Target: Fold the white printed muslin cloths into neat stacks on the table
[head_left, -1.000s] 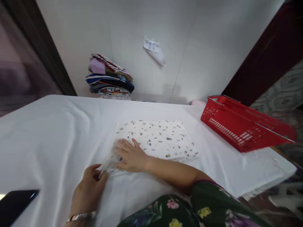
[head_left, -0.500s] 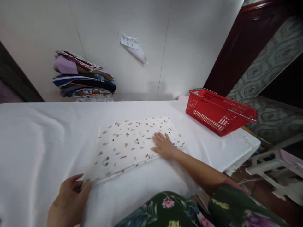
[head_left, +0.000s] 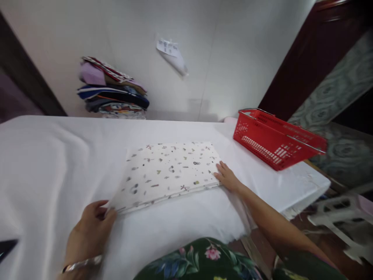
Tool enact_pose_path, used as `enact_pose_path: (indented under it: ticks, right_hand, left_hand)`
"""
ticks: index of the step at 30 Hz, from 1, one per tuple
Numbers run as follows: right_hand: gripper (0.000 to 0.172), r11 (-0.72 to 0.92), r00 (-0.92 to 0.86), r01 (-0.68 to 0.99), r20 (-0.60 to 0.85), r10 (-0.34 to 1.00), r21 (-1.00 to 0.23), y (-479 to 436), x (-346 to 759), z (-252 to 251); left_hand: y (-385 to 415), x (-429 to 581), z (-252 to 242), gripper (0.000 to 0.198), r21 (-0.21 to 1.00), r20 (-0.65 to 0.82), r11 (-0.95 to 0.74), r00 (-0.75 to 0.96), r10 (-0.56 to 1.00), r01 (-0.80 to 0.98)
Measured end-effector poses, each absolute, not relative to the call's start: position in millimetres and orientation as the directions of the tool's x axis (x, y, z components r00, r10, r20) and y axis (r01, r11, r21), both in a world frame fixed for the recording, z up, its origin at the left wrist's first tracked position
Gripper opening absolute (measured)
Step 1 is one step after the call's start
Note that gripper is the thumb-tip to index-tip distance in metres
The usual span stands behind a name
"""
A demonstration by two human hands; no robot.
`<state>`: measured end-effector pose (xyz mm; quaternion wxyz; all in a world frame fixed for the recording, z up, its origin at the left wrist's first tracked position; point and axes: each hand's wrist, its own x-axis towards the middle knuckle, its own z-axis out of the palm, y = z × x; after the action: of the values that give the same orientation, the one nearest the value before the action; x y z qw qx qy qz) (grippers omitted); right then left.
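A folded white cloth (head_left: 171, 171) printed with small grey, red and green figures lies flat on the white-covered table, its layered edge facing me. At its near left corner, my left hand (head_left: 93, 225) pinches the fabric between thumb and fingers; a bracelet circles that wrist. My right hand (head_left: 227, 177) rests palm down on the right edge of the cloth, fingers stretched out and holding nothing.
On the right of the table (head_left: 72, 163) stands a red plastic basket (head_left: 274, 140) with metal handles. A pile of folded fabrics (head_left: 113, 91) sits against the wall at the back left. A white stool (head_left: 340, 225) stands beyond the right edge. A dark object (head_left: 7, 247) shows at far left.
My right hand has slid across the cloth from its middle right to the right edge. My left hand keeps its hold on the near left corner. The camera view has shifted slightly.
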<state>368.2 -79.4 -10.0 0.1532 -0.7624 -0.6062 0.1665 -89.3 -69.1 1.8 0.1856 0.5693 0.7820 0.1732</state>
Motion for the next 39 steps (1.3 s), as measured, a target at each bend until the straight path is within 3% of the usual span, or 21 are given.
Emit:
enact_pose_path:
  ticks: [3,5,8,12,16,21,24,27,30,33,39]
  right_hand:
    - [0.06,-0.253,0.34,0.72,0.01,0.941,-0.646,-78.9,381.9,-9.9]
    - [0.06,-0.307,0.433,0.616,-0.014,0.901,-0.725,-81.1,388.8,-5.7]
    - [0.055,-0.406,0.461,0.541,-0.144,0.876,-0.737,-85.5,392.7,2.7]
    - [0.03,-0.499,0.372,0.521,-0.342,0.863,-0.693,-84.4,388.4,13.9]
    - [0.032,-0.569,0.311,0.482,-0.477,0.822,-0.666,-77.5,388.7,21.2]
    - [0.028,-0.531,0.332,0.459,-0.417,0.846,-0.712,-75.1,389.5,24.7]
    - [0.026,-0.464,0.293,0.285,-0.385,0.875,-0.838,-78.3,384.3,24.3]
    - [0.031,-0.467,0.231,0.029,-0.449,0.863,-0.884,-82.9,381.9,19.3]
    - [0.034,-0.472,0.196,-0.099,-0.482,0.854,-0.876,-87.4,386.5,11.2]
    - [0.041,-0.448,0.198,-0.106,-0.461,0.865,-0.888,-93.0,392.3,5.3]
    - [0.071,-0.509,0.233,0.034,-0.489,0.841,-0.86,-103.0,392.6,10.1]
  left_hand:
    - [-73.8,-82.2,10.5,0.036,0.54,-0.114,0.295,-0.279,0.953,0.788]
    - [-74.9,-81.1,10.2,0.035,0.564,-0.091,0.289,-0.289,0.953,0.773]
    - [-75.2,-81.5,8.8,0.034,0.573,-0.085,0.287,-0.292,0.953,0.768]
    - [-75.2,-81.1,11.0,0.032,0.551,-0.114,0.297,-0.282,0.953,0.78]
    - [-76.0,-81.0,11.6,0.032,0.542,-0.115,0.301,-0.286,0.951,0.784]
    - [-75.0,-82.2,11.3,0.032,0.549,-0.112,0.314,-0.304,0.946,0.775]
    - [-74.7,-81.9,11.2,0.031,0.558,-0.103,0.3,-0.294,0.95,0.774]
    - [-76.5,-81.0,9.7,0.033,0.574,-0.071,0.262,-0.271,0.96,0.776]
    - [-79.1,-81.3,6.9,0.033,0.59,-0.015,0.225,-0.268,0.963,0.775]
    - [-81.4,-83.6,3.8,0.033,0.572,0.022,0.221,-0.284,0.959,0.79]
    - [-84.3,-87.0,2.8,0.031,0.503,-0.033,0.256,-0.278,0.96,0.826]
